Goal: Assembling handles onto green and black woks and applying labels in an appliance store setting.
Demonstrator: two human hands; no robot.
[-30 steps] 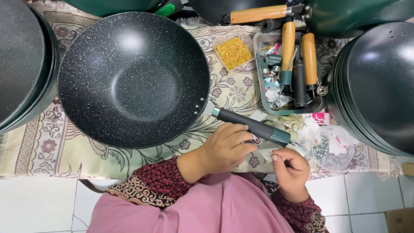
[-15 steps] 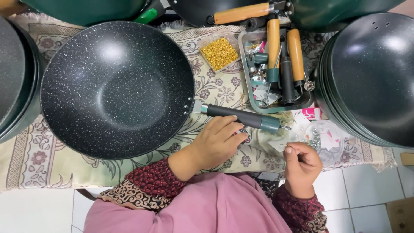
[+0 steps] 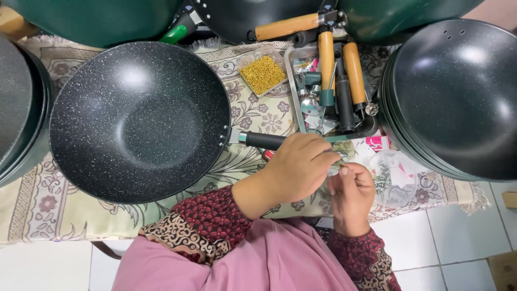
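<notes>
I see one speckled wok (image 3: 140,121) lying empty on the patterned cloth (image 3: 32,210); my left hand (image 3: 296,167) is curled over its dark handle (image 3: 264,140); my right hand (image 3: 351,189) pinches something too small to tell; behind, one metal tray (image 3: 293,81) holds three wooden handles (image 3: 354,73); rightmost, stacked pans (image 3: 458,97).

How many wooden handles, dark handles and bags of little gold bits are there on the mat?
Wooden handles: 3
Dark handles: 2, one in the tray, one on the pan under the left hand
Bags of gold bits: 1
Total: 6
</notes>
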